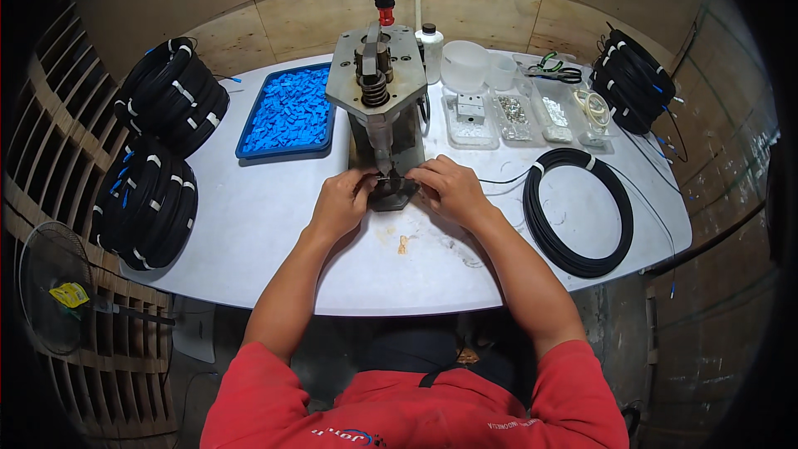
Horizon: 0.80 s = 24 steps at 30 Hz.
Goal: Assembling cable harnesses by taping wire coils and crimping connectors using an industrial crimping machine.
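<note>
Both left hand [339,202] and right hand [451,189] curl almost closed at the press [399,150]; I can't see what's pinched. Lining up seems the step; next needs holding still.

red shirt [432,407] | short sleeves [258,382] | chest print [359,436] | dark trousers [407,353]

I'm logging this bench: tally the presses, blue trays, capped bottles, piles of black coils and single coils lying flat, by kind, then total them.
Press: 1
Blue tray: 1
Capped bottle: 1
Piles of black coils: 3
Single flat coil: 1
Total: 7
</note>
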Motion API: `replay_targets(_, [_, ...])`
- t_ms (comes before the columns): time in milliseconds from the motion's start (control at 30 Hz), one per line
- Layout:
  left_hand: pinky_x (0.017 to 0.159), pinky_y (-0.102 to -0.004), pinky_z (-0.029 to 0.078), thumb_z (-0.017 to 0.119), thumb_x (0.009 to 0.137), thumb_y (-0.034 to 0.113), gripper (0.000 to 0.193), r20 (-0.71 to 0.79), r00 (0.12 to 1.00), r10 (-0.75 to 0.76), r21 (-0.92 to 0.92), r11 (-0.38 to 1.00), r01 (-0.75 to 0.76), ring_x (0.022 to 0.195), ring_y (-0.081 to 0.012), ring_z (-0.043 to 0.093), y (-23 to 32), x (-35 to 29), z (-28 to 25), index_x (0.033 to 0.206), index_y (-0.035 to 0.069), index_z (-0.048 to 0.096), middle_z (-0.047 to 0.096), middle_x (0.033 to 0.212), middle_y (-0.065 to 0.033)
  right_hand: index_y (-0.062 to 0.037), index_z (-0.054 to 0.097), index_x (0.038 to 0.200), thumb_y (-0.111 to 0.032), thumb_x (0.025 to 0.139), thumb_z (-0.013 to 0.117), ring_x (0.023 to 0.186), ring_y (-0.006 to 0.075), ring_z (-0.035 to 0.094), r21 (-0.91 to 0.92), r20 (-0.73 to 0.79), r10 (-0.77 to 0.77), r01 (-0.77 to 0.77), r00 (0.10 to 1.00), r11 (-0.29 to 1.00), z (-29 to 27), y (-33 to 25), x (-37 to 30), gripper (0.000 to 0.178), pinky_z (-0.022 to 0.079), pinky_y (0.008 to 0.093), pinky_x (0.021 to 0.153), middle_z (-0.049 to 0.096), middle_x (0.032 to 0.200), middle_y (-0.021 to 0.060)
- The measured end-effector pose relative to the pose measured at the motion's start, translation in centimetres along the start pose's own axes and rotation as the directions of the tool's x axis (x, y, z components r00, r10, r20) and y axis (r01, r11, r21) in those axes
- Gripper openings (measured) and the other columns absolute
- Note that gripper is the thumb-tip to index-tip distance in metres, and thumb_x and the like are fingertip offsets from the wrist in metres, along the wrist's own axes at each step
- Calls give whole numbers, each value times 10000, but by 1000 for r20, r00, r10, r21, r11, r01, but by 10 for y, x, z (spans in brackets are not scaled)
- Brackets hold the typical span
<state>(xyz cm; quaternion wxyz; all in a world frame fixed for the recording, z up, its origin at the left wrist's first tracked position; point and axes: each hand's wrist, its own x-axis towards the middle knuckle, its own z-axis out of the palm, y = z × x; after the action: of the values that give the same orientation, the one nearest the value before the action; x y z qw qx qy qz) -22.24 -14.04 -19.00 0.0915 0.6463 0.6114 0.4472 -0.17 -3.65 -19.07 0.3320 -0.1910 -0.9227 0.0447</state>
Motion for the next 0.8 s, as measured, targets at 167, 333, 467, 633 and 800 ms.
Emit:
replay_targets(167, [726, -419, 541, 640, 889, 91, 160, 15, 999, 43, -17, 999, -43, 787, -375, 686, -1, 0, -2, 1000, -7, 701, 698, 883, -219, -179, 696, 1059, -49, 743, 680, 922, 210, 632, 4, 30, 46, -46, 999, 999, -1, -4, 2, 342, 550, 361, 694, 663, 954, -14])
replay_targets(333, [761, -442, 531, 627, 896, 99, 151, 35, 999, 31, 79, 996, -34, 824, -397, 675, -1, 3, 0, 982, -2, 697, 695, 898, -223, -165, 688, 1082, -44, 748, 688, 938, 236, 633, 68, 37, 57, -60, 998, 996, -3, -3, 1, 355, 551, 368, 726, 659, 946, 26])
replay_targets(467, [781, -452, 524, 610, 905, 109, 159, 68, 997, -22, 51, 999, 19, 849, -409, 669, 0, 3, -1, 976, -6, 693, 691, 899, -231, -137, 674, 1119, -19, 787, 720, 871, 275, 648, 117, 76, 77, -86, 994, 989, -10, -3, -2, 355, 546, 375, 738, 646, 936, 64])
replay_targets(633, [782, -443, 526, 609, 904, 109, 166, 72, 996, -54, 26, 998, 52, 855, -404, 676, 2, 2, -1, 981, -15, 690, 692, 905, -239, -149, 671, 1127, -2, 787, 712, 780, 289, 663, 146, 89, 133, -145, 987, 979, -13, -2, -6, 372, 550, 379, 692, 638, 929, 82])
replay_targets(800, [773, -432, 530, 610, 902, 104, 174, 67, 996, -55, 6, 998, 55, 833, -397, 681, -1, 3, 0, 997, -20, 689, 694, 899, -242, -159, 672, 1134, 15, 786, 701, 767, 290, 665, 130, 111, 107, -121, 988, 984, -14, -1, -7, 390, 551, 379, 683, 638, 932, 82])
